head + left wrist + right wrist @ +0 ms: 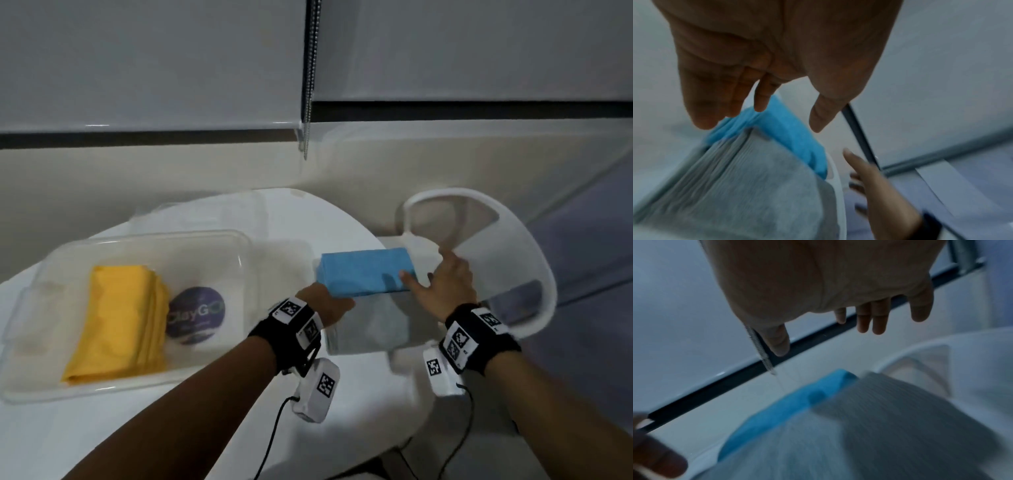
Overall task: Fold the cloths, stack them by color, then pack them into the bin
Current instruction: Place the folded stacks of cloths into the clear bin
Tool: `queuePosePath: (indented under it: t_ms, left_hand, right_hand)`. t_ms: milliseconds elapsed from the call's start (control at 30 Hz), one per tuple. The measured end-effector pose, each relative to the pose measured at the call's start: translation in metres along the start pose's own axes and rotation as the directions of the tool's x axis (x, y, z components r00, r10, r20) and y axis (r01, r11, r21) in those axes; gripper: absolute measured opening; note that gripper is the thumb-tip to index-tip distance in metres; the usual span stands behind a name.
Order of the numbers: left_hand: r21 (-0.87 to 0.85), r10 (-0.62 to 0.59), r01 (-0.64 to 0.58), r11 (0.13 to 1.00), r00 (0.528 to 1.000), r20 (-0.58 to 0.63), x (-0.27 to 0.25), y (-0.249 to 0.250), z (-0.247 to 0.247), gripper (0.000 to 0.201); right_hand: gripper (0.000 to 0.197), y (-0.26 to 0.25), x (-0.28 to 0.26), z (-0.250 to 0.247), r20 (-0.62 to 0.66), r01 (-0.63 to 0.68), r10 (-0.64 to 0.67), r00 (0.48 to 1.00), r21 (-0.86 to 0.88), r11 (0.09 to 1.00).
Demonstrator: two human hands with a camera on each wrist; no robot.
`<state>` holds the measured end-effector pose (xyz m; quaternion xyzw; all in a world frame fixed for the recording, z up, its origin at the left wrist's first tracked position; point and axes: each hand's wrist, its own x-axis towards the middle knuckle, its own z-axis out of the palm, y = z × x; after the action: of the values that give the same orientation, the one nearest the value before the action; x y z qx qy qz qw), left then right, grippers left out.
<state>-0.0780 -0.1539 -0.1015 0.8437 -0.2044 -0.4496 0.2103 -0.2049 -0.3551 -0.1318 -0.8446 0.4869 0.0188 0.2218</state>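
A folded blue cloth stack lies on the white table, with a folded grey cloth stack right in front of it. My left hand reaches the blue stack's near left corner with straight fingers, gripping nothing. My right hand hovers spread at the stack's right end, thumb over the blue corner. Folded yellow cloths lie in the clear bin at left.
A round purple sticker shows in the bin beside the yellow cloths. A white chair stands close against the table's right side, behind my right hand. A bead cord hangs from the window blinds beyond the table.
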Motion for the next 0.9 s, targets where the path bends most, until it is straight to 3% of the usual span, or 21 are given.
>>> queuePosePath:
  t_ms: [100, 200, 333, 367, 500, 567, 667, 733, 833, 900]
  left_hand:
    - [-0.191, -0.173, 0.188, 0.963, 0.981, 0.090, 0.018, -0.016, 0.024, 0.072]
    - [-0.303, -0.246, 0.284, 0.910, 0.956, 0.159, 0.024, -0.029, 0.043, 0.073]
    - [-0.482, -0.248, 0.305, 0.821, 0.952, 0.181, 0.028, -0.037, 0.063, 0.071]
    - [-0.518, -0.243, 0.306, 0.799, 0.952, 0.188, 0.032, -0.040, 0.068, 0.070]
    - [-0.644, -0.234, 0.323, 0.694, 0.947, 0.222, 0.048, -0.062, 0.087, 0.087]
    - [-0.691, -0.170, 0.323, 0.647, 0.944, 0.283, 0.033, -0.057, 0.085, 0.085]
    - [-0.739, -0.018, 0.248, 0.626, 0.952, 0.304, 0.002, -0.041, 0.075, 0.062]
    - [-0.759, 0.089, 0.159, 0.632, 0.957, 0.275, -0.016, -0.033, 0.062, 0.066]
    - [-0.717, 0.226, -0.068, 0.694, 0.966, 0.127, -0.046, -0.026, 0.027, 0.068]
    - [-0.696, 0.270, -0.206, 0.688, 0.963, -0.018, -0.066, -0.030, -0.003, 0.082]
  right_hand:
    - [0.136, 0.045, -0.002, 0.022, 0.254, -0.286, 0.209, 0.944, 0.318, 0.904]
    - [0.130, 0.064, -0.008, 0.040, 0.548, -0.479, 0.186, 0.816, 0.459, 0.749]
    - [0.093, 0.065, -0.016, 0.055, 0.617, -0.504, 0.084, 0.782, 0.547, 0.668]
    - [0.089, 0.065, -0.019, 0.055, 0.625, -0.511, 0.070, 0.778, 0.564, 0.648]
    - [0.107, 0.071, -0.032, 0.054, 0.701, -0.585, 0.042, 0.712, 0.559, 0.588]
    - [0.091, 0.071, -0.041, 0.050, 0.727, -0.622, 0.004, 0.687, 0.585, 0.520]
    - [0.075, 0.069, -0.055, 0.037, 0.717, -0.630, -0.077, 0.693, 0.654, 0.419]
    - [0.077, 0.065, -0.063, 0.024, 0.704, -0.626, -0.152, 0.693, 0.693, 0.359]
    - [0.075, 0.044, -0.073, 0.000, 0.648, -0.578, -0.299, 0.700, 0.761, 0.296]
    - [0.075, 0.014, -0.076, -0.021, 0.586, -0.518, -0.379, 0.717, 0.810, 0.274]
